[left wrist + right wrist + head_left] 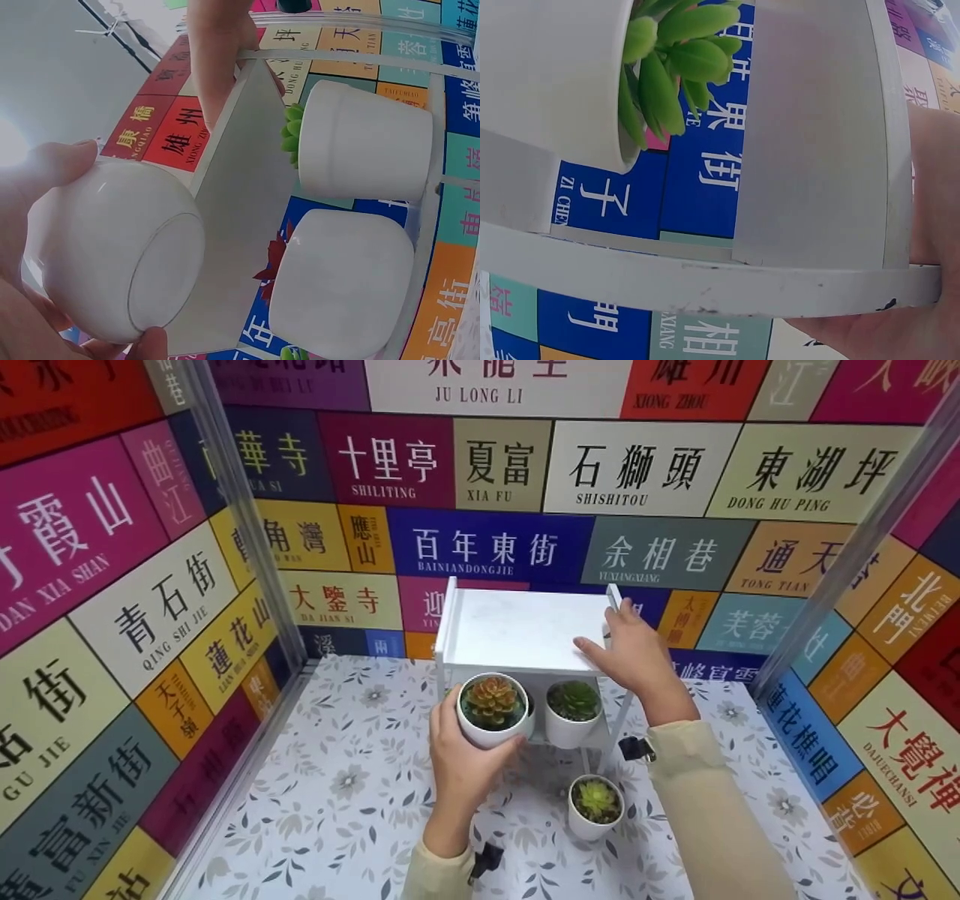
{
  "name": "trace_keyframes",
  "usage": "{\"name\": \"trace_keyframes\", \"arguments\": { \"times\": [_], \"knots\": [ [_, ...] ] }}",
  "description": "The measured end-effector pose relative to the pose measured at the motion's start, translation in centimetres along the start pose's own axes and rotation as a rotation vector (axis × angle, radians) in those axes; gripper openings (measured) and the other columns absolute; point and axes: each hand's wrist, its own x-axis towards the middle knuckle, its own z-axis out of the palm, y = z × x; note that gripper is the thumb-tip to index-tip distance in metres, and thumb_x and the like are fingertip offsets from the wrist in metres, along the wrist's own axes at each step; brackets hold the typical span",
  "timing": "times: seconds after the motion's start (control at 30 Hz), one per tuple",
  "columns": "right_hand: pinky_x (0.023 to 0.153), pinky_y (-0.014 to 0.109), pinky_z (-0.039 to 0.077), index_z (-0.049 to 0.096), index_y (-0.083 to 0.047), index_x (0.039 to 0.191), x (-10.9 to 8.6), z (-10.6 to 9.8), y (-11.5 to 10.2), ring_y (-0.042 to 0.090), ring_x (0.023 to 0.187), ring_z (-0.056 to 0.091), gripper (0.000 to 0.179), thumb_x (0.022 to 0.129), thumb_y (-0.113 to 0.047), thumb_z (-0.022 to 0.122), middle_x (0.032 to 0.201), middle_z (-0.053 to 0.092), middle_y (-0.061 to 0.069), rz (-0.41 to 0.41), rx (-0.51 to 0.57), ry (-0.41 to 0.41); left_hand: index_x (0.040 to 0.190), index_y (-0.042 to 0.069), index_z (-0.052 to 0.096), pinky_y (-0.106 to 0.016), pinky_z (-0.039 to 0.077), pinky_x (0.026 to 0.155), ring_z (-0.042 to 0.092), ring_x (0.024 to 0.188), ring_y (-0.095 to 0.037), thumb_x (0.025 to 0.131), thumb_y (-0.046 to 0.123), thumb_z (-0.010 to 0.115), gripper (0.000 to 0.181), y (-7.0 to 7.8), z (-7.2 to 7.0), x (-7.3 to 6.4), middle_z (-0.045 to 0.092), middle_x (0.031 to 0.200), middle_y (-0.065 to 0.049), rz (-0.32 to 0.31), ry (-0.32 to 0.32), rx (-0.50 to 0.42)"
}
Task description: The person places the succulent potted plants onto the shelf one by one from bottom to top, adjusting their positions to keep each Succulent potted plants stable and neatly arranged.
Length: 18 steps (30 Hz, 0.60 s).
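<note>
Walls (pixel 112 585) covered in coloured panels with Chinese place names and their romanised spellings close in the space on three sides. Below them lies a floor sheet (pixel 345 780) printed with grey flowers and leaves. At the back of this sheet stands a small white two-tier shelf (pixel 517 630), its flat top tier bare and pale, its thin legs reaching down to the floral print.

The right hand (pixel 634 656) rests on the right front corner of the shelf's top tier, thumb lying along the front edge and fingers wrapped over the side rim, so it grips the shelf there. The right wrist view shows the palm pressed against the tier's edge from below.

The left hand (pixel 461 754) holds a round white pot with an orange-green succulent (pixel 493 709), fingers and thumb curled round its body from beneath. That pot sits in the air just in front of the lower tier's left side, tilted slightly toward the camera; the left wrist view shows its rounded base (pixel 124 259) cupped in the fingers.

On the lower tier, just right of the held pot, stands a white pot with a dark green succulent (pixel 574 712). A third small white pot with a yellow-green succulent (pixel 595 806) stands on the floor sheet in front of the shelf's right leg, near the right sleeve.
</note>
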Motion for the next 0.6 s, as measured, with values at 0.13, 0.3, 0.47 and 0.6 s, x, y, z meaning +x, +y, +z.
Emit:
{"name": "trace_keyframes", "arguments": {
  "times": [0.13, 0.3, 0.47, 0.6],
  "knots": [
    [0.128, 0.064, 0.023, 0.027, 0.004, 0.165, 0.0, 0.0, -0.1, 0.05, 0.161, 0.018, 0.104, 0.099, -0.074, 0.049, 0.175, 0.008, 0.031, -0.008, -0.031, -0.013, 0.149, 0.01, 0.055, -0.054, 0.05, 0.108, 0.058, 0.122, -0.027, 0.055, 0.03, 0.103, 0.107, 0.2, 0.0, 0.3, 0.059, 0.134, -0.011, -0.002, -0.003, -0.02],
    [0.129, 0.064, 0.022, 0.024, 0.004, 0.166, 0.0, 0.0, 0.0, 0.049, 0.162, 0.014, 0.106, 0.099, -0.075, 0.048, 0.175, 0.006, 0.031, 0.0, -0.049, -0.033, 0.148, 0.01, 0.055, -0.054, 0.051, 0.106, 0.058, 0.122, -0.026, 0.055, 0.03, 0.102, 0.106, 0.3, 0.1, 0.7, 0.059, 0.133, -0.01, -0.007, -0.002, -0.028],
    [0.129, 0.063, 0.021, 0.023, 0.005, 0.166, -0.1, -0.3, -0.1, 0.05, 0.163, 0.013, 0.099, 0.104, -0.068, 0.045, 0.175, 0.004, 0.032, -0.017, -0.086, -0.042, 0.149, 0.011, 0.055, -0.054, 0.052, 0.105, 0.059, 0.121, -0.027, 0.058, 0.032, 0.102, 0.105, 0.9, 0.4, 1.3, 0.059, 0.133, -0.01, -0.013, -0.01, -0.023],
    [0.129, 0.064, 0.02, 0.022, 0.004, 0.166, -0.1, -0.3, -0.1, 0.05, 0.163, 0.011, 0.097, 0.105, -0.068, 0.042, 0.175, 0.002, 0.032, -0.027, -0.098, -0.056, 0.151, 0.012, 0.054, -0.054, 0.052, 0.105, 0.058, 0.122, -0.027, 0.061, 0.032, 0.101, 0.103, 1.2, 0.4, 1.7, 0.059, 0.135, -0.011, -0.027, -0.006, -0.031]
  ]
}}
